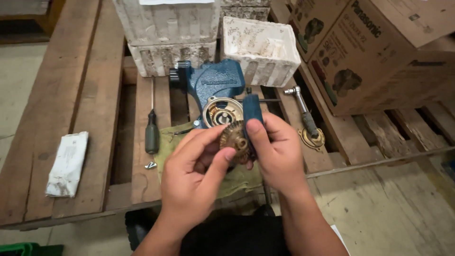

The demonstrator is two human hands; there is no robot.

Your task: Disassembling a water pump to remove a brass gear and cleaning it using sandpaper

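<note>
Your left hand (196, 166) sits lowest and closest, fingers curled with the thumb and forefinger pinching the rim of a toothed brass wheel (235, 141); your right hand (275, 151) meets it from the other side, thumb pressed on a dark blue plate (252, 114) that stands upright behind the wheel, fingers wrapped around its back. Both hands are grasping, neither is loose. You hold the brass wheel just in front of the blue pump housing (213, 87), whose round open face shows a brass-coloured ring, and above an olive green cloth (177, 140) spread on the wooden pallet (57, 109). To your left on the boards lie a screwdriver with a dark handle (151, 132), a small metal screw (150, 165) beside its tip end, and further out a folded white paper packet (68, 163). To your right a ratchet wrench (303, 114) rests on a slat, touching a round brass cover (313, 139). Worn white foam blocks (258, 50) and brown cardboard boxes (374, 52) stand behind the pump
</note>
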